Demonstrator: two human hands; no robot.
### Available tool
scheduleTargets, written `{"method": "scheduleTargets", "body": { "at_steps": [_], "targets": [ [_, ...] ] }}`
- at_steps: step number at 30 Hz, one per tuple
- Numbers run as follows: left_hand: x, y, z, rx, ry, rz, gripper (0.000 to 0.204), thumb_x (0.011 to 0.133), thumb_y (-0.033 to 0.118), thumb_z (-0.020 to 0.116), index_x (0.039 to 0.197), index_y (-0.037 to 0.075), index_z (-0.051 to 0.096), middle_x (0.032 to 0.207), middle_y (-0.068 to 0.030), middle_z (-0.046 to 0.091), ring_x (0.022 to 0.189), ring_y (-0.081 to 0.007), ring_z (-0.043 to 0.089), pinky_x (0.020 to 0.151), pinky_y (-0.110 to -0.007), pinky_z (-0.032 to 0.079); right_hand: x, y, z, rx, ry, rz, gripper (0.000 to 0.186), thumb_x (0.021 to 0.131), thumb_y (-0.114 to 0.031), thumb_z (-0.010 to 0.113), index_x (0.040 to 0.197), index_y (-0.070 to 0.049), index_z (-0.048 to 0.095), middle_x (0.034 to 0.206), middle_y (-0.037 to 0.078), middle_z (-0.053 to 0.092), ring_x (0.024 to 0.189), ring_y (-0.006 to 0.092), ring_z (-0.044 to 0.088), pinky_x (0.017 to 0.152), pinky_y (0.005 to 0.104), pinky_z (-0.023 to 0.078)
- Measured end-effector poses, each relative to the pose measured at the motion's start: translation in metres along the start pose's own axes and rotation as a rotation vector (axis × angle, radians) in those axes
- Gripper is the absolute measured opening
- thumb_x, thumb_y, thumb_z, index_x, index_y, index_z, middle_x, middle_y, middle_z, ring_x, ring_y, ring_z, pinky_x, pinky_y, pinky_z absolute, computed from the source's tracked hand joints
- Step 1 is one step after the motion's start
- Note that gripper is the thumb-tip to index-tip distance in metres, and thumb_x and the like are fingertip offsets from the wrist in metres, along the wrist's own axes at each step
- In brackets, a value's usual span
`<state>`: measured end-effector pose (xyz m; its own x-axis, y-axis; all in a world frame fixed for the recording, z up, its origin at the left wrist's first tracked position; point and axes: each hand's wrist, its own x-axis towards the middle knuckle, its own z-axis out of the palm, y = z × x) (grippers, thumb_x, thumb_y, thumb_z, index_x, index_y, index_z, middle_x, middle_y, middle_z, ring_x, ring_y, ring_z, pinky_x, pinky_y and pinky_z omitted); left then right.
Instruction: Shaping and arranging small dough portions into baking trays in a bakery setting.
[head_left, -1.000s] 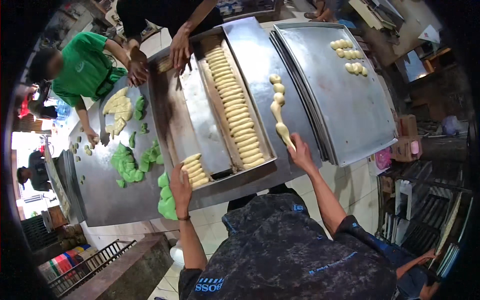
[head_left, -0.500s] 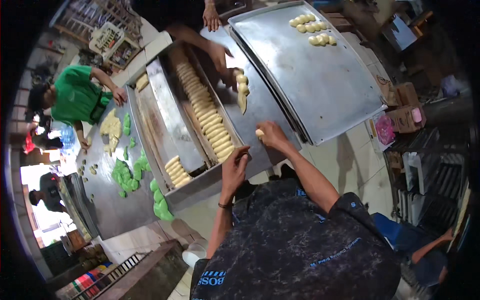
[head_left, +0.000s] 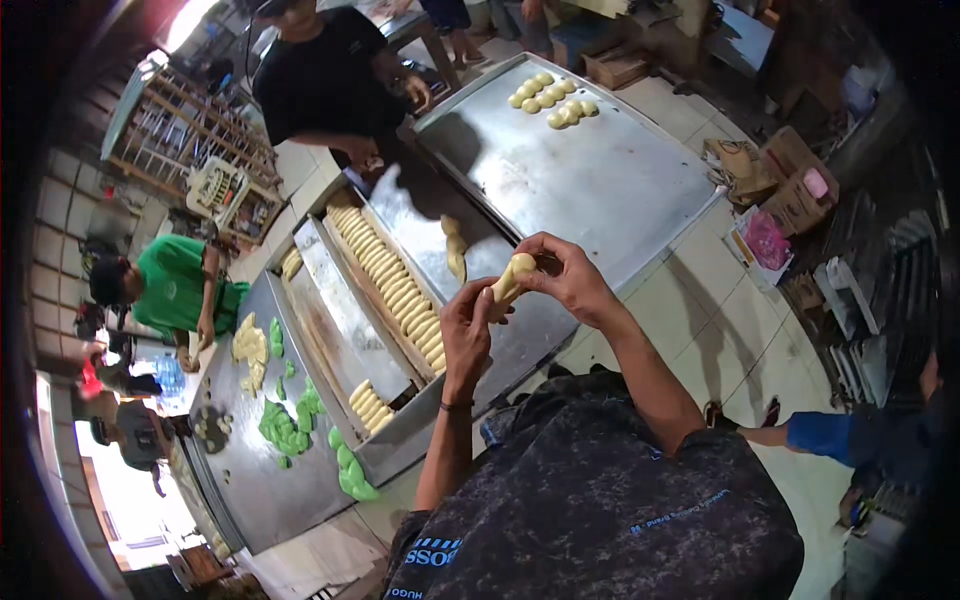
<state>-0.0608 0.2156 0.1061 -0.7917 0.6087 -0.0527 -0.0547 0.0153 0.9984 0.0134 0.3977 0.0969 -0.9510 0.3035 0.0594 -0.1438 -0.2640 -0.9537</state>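
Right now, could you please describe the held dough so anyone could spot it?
Find the wide metal tray. By its near end, the left hand and right hand hold one pale yellow dough piece, unlike the strip lying on the table.

Up in the air it's held, a single piece of pale yellow dough [head_left: 507, 283], caught between two hands just off the middle of the view, towards two o'clock! A smooth, rounded knob is shown at its upper end, pointed to about one o'clock, and there it's pinched by the right hand [head_left: 572, 280], set on its three o'clock side. Below that, the body is narrowed and slanted down towards seven, where the lower end is gripped by the left hand [head_left: 468, 324] and partly hidden by it. Soft-looking, the whole visible length is tilted
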Motion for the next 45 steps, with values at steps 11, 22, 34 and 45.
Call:
{"method": "scheduleTargets", "body": {
  "at_steps": [11, 22, 34, 45],
  "targets": [
    [0.017, 0.020, 0.021, 0.339, 0.016, 0.149, 0.028, 0.102, 0.017, 0.068, 0.119, -0.004, 0.071, 0.093, -0.0065, 0.073, 0.070, -0.0106, 0.060, 0.066, -0.023, 0.049, -0.043, -0.026, -0.022, -0.097, 0.265, -0.145, 0.027, 0.088, 0.008, 0.073, 0.110, -0.003, 0.062, 0.095, 0.003, 0.065, 0.086, 0.0116, 0.060, 0.081, 0.0249, 0.053],
    [0.033, 0.019, -0.003, -0.008, 0.343, 0.257, 0.026, 0.106, 0.022, 0.064, 0.109, -0.002, 0.073, 0.092, -0.0053, 0.070, 0.075, -0.0087, 0.058, 0.067, -0.023, 0.048, -0.099, -0.035, -0.076, 0.293, 0.626, -0.293, 0.029, 0.092, 0.011, 0.067, 0.117, -0.001, 0.061, 0.108, 0.009, 0.061, 0.094, 0.0171, 0.061, 0.088, 0.0313, 0.060],
    [0.060, -0.049, -0.059, 0.583, 0.370, 0.640, 0.040, 0.100, 0.014, 0.051, 0.137, -0.001, 0.054, 0.140, -0.0187, 0.055, 0.130, -0.0370, 0.053, 0.113, -0.044, 0.041, -0.104, -0.094, -0.085, -0.071, 0.805, -0.571, 0.034, 0.098, -0.003, 0.059, 0.132, -0.001, 0.054, 0.124, 0.011, 0.057, 0.113, 0.0190, 0.056, 0.102, 0.0328, 0.046],
    [-0.146, -0.113, -0.095, 0.680, 0.401, -0.195, 0.032, 0.099, 0.007, 0.060, 0.130, 0.001, 0.065, 0.124, -0.0152, 0.071, 0.107, -0.0324, 0.069, 0.093, -0.038, 0.053, -0.051, 0.128, 0.029, -0.972, 0.007, -0.107, 0.038, 0.094, -0.011, 0.065, 0.131, -0.005, 0.057, 0.147, 0.018, 0.046, 0.131, 0.0338, 0.048, 0.104, 0.0502, 0.042]
  ]
}}
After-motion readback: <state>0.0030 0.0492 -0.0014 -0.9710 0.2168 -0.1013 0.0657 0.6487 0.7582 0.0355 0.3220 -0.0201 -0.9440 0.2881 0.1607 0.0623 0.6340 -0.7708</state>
